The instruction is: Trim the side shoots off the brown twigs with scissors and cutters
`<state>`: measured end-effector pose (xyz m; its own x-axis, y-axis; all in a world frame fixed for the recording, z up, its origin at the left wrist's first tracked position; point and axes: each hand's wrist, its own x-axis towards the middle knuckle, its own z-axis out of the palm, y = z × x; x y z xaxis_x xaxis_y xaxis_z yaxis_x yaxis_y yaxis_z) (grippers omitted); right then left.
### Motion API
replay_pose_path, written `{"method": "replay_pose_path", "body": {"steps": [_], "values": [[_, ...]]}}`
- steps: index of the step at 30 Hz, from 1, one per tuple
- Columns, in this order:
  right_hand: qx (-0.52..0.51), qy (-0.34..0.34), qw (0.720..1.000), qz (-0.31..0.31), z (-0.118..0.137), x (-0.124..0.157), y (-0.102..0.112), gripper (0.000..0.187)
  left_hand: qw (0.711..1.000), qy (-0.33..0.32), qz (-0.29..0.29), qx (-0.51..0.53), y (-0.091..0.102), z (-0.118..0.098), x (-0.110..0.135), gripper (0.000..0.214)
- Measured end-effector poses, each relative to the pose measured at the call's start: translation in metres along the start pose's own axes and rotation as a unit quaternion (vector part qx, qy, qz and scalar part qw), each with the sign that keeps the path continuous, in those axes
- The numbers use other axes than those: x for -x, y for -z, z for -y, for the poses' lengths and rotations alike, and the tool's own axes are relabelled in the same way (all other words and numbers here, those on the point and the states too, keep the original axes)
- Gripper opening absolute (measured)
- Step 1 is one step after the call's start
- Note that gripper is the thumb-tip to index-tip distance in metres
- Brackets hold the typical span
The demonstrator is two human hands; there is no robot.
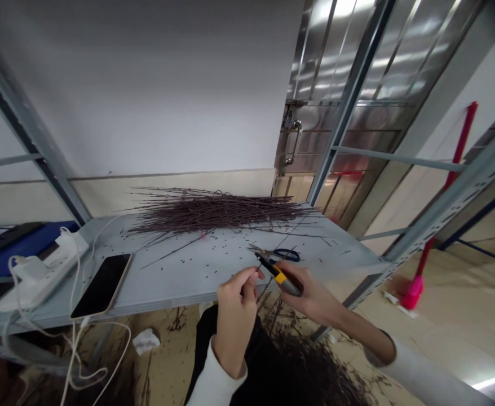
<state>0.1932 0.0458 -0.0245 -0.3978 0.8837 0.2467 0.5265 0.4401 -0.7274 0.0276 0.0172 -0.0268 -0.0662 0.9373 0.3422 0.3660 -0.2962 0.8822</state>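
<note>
My right hand [310,296] grips a yellow and black cutter [278,274], its tip pointing up and left over the front edge of the grey shelf [197,276]. My left hand [237,307] is closed in a pinch just left of the cutter's tip; what it pinches is too thin to make out. A pile of thin dark twigs [213,211] lies across the back of the shelf. Black-handled scissors [282,254] rest on the shelf just beyond the cutter.
A dark phone [102,285] lies at the shelf's front left, beside a white power strip [44,270] with cables. Grey rack posts stand left and right. More twigs lie on my lap and the floor. A red pole [442,203] leans at right.
</note>
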Motion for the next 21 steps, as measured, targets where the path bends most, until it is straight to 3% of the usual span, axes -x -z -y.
{"method": "replay_pose_path", "body": {"steps": [4,9,11,13,16,21], "values": [[-0.172,-0.062,0.981,0.060,0.003,0.002,0.002,0.013,1.000,-0.016,0.002,0.003,0.000,0.006,-0.004,0.027],[-0.357,-0.144,0.903,0.192,0.001,0.005,0.002,0.022,0.998,-0.023,0.030,0.047,-0.001,0.015,-0.004,0.027],[-0.367,-0.150,0.896,0.203,0.000,0.006,0.002,0.022,0.998,-0.019,0.039,0.055,-0.002,0.017,-0.003,0.028],[-0.306,-0.117,0.932,0.155,-0.002,0.005,0.002,0.022,0.997,-0.011,0.051,0.054,-0.002,0.017,-0.002,0.028],[-0.125,-0.027,0.990,0.061,-0.005,0.002,0.004,0.022,0.996,0.004,0.068,0.054,-0.001,0.016,-0.002,0.029],[0.088,0.070,0.993,-0.031,-0.015,-0.005,0.008,0.029,0.996,0.010,0.067,0.054,0.001,0.014,-0.006,0.028]]}}
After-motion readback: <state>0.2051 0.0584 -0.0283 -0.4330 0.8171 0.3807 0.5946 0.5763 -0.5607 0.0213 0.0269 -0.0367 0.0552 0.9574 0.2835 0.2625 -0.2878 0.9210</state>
